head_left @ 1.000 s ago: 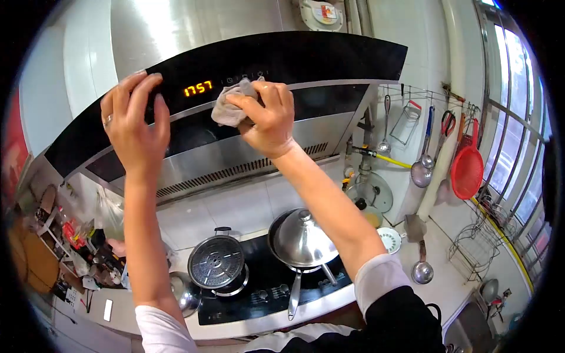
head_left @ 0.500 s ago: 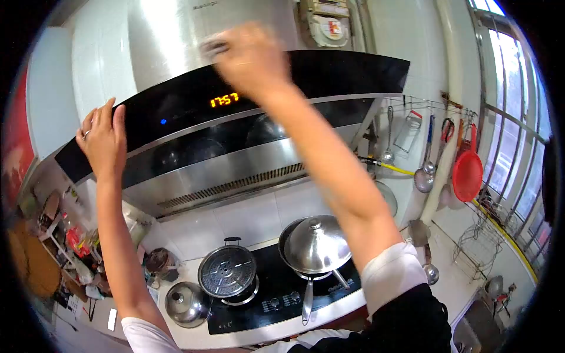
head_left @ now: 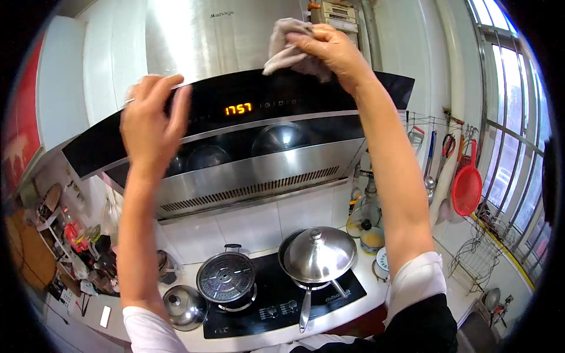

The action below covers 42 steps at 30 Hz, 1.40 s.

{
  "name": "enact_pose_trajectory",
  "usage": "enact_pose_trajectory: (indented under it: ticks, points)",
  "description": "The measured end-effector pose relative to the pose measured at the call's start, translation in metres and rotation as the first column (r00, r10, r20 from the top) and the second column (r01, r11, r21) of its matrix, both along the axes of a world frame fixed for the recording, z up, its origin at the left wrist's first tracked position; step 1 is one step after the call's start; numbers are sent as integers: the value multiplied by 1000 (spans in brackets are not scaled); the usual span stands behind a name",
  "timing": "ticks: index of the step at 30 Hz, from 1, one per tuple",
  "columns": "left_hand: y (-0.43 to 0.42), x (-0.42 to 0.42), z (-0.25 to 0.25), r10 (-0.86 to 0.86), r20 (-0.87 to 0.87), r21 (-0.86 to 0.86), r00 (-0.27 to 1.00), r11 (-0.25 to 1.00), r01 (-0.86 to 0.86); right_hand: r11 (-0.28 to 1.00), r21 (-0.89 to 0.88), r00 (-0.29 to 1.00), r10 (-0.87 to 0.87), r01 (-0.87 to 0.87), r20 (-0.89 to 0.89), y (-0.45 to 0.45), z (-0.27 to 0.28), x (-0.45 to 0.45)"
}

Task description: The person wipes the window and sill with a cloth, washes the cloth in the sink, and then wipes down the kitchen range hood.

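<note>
A crumpled greyish cloth is gripped in my right hand, raised at the top edge of the range hood's black glass panel. The cloth hangs in front of the hood's steel upper body. On the left, my left hand is in front of the same panel, fingers bent over and thumb apart, with nothing visible in it. Whether its fingertips touch the glass I cannot tell. Between the hands, yellow digits on the panel read 17:57.
Below is a black stove with a lidded wok and a pan holding a perforated steamer plate. A lidded pot stands at the left. A red strainer hangs by the barred window.
My right hand has moved right with the cloth, which now shows clearly. My left hand has shifted right from the hood's left end. The view has shifted slightly.
</note>
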<state>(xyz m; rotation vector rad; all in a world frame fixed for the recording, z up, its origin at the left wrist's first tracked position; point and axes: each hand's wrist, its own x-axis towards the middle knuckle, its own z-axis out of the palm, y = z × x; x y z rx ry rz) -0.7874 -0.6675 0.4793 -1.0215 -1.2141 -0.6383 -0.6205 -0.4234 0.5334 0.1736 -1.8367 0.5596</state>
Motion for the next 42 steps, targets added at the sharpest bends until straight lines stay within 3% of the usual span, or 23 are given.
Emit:
enact_pose_trajectory:
  ticks: [2,4,6,8,10,11,12,14,16,18,20,24,26,27,28,31,32,34,36,38,39,40,42]
  points:
    - [20,36,-2,-272,405,-104,873,935,339,972,52,973,228,-229,24,-17,0,-12]
    - [40,40,-3,-514,421,-59,747,807,588,949,113,955,295,-296,26,-26,2,-21]
    - [52,43,-3,-616,373,14,694,752,660,917,17,907,392,-399,154,-40,0,-23]
    - [47,38,0,-603,413,49,682,763,645,918,-1,910,392,-396,134,-50,-3,-25]
    - [35,26,10,-568,650,-102,505,594,798,875,-114,864,483,-470,144,-53,-3,-28]
    - [32,24,9,-607,700,-7,376,521,854,849,-134,829,528,-511,181,-48,-2,-33]
    - [27,19,11,-607,699,-7,379,523,852,848,-132,828,530,-514,181,-53,-4,-28]
    - [17,7,16,-595,796,124,116,347,930,773,-303,725,631,-558,275,-64,-8,-17]
    - [7,8,18,-594,788,124,163,412,903,785,-298,717,618,-543,321,-58,-9,-16]
    - [2,9,20,-697,713,226,76,331,916,871,-167,779,489,-463,393,-52,-7,-18]
    - [-3,6,18,-685,723,217,85,342,914,866,-181,768,497,-466,403,-49,-3,-18]
    - [-12,16,4,-666,744,220,58,327,919,899,-151,866,436,-410,245,-43,1,-32]
    - [-15,23,-5,-638,724,-121,262,257,959,970,34,971,240,-241,10,-45,0,-41]
    - [-15,21,-5,-646,629,-319,433,293,901,967,76,970,242,-241,-7,-48,3,-47]
    - [-21,24,-6,-640,587,-361,495,340,868,967,75,970,243,-242,-8,-48,1,-49]
    - [-17,17,-1,-815,542,-11,205,238,971,947,-40,948,317,-319,-40,-60,-5,-42]
    - [-14,18,3,-810,487,-27,327,360,932,947,-39,947,317,-319,-42,-60,-3,-44]
    - [-3,34,1,-772,517,-3,369,429,903,856,-68,856,515,-512,35,-61,1,-48]
    - [5,39,6,-656,646,-30,390,489,872,799,-119,799,598,-589,64,-67,2,-46]
    - [13,34,15,-629,750,74,203,386,920,734,-170,732,676,-657,86,-67,3,-44]
    - [14,32,20,-622,746,86,237,443,893,757,-160,756,650,-633,82,-61,4,-42]
    - [8,36,27,-580,801,88,150,361,928,780,-150,779,622,-608,78,-54,4,-38]
    - [9,16,44,-508,817,-68,273,385,920,825,-130,810,565,-550,156,-38,0,-26]
